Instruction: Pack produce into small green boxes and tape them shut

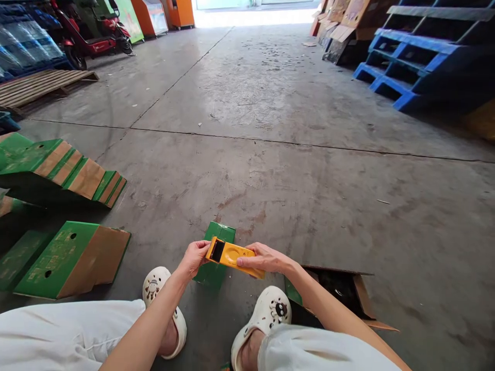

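Between my hands is a slim yellow hand-held device (234,253) with a dark window at its left end and a round dished mark in its middle; its exact kind is unclear. My right hand (263,257) grips its right end, thumb on top. My left hand (196,256) pinches the left end near the dark window, fingertips partly hidden. Below, between my feet, a closed green carton (214,273) with shiny tape lies on the floor, partly covered by the device and my left hand.
Flattened green-and-brown cartons (73,260) lie at the left, with a stack (64,165) behind them. An open carton (359,296) sits beside my right shoe (266,309). Further off are blue pallets (413,56), a wooden pallet (42,87) and a red scooter (93,41).
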A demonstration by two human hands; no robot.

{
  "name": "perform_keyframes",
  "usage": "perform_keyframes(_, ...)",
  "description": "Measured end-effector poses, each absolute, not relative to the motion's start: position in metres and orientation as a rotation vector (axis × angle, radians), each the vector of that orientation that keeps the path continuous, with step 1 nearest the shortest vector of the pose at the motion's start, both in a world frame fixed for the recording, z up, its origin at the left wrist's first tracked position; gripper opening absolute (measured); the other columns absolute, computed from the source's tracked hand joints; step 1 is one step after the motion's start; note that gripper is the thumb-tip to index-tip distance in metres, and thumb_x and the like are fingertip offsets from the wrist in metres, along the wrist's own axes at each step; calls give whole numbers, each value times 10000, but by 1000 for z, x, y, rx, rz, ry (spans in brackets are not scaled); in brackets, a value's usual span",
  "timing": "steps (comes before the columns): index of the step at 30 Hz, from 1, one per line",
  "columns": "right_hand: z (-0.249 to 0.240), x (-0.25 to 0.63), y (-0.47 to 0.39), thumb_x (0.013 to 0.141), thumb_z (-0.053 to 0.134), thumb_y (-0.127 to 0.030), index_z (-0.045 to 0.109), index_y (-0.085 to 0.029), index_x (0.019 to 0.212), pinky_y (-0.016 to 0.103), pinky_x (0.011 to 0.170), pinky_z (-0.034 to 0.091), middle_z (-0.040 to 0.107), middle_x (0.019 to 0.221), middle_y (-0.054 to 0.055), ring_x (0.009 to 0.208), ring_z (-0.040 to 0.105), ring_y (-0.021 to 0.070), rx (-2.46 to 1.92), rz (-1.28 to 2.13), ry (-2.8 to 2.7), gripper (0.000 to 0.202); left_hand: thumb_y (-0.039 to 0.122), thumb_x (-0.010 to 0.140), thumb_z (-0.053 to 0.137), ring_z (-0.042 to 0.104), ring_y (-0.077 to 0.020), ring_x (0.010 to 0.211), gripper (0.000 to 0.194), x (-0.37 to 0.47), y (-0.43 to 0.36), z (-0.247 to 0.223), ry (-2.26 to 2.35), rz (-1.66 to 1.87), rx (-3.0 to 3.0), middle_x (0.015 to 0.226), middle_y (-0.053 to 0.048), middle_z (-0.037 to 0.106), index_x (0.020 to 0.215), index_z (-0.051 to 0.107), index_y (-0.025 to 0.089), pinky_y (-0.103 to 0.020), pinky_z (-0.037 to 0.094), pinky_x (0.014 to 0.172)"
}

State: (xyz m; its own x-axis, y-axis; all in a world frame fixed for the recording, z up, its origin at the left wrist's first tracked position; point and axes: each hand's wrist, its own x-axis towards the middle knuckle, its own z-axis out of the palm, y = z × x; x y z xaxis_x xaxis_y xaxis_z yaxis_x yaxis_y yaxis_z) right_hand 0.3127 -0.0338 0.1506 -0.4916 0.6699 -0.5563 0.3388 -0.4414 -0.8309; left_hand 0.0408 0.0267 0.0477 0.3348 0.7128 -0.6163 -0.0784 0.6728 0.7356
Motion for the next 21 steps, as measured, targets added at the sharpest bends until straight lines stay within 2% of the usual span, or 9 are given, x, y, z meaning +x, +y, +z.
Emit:
perform_keyframes(3,151,325,-38,750,713,-818,677,-154,880,248,552,311,579,751,3,651,472,132,-1513,2014,-1527,677,623,452,1003,636,-121,593,674,19,48,45,1210,663,806,729,-45,741,839,803,110,-245,531,608)
perform_keyframes(7,154,356,-56,697,739,-829,659,-170,810,263,536,274,554,703,-2,620,442,131,-1714,2019,-1511,673,628,386,1007,579,-70,578,674,-34,85,44,1323,794,844,658,17,695,795,787,139,-184,479,593)
perform_keyframes(12,151,374,-77,693,725,-833,687,-175,860,268,559,309,570,726,1,630,456,141,-1761,2020,-1442,680,642,470,984,640,-99,667,676,-50,98,26,1319,822,914,752,-14,744,895,813,145,-207,519,660)
perform_keyframes(21,134,369,-78,673,736,-837,709,-167,873,257,559,334,606,748,10,657,510,151,-1835,2050,-1390,700,681,541,936,677,-146,737,682,-45,95,-7,1314,772,976,820,-56,769,947,824,145,-257,563,708)
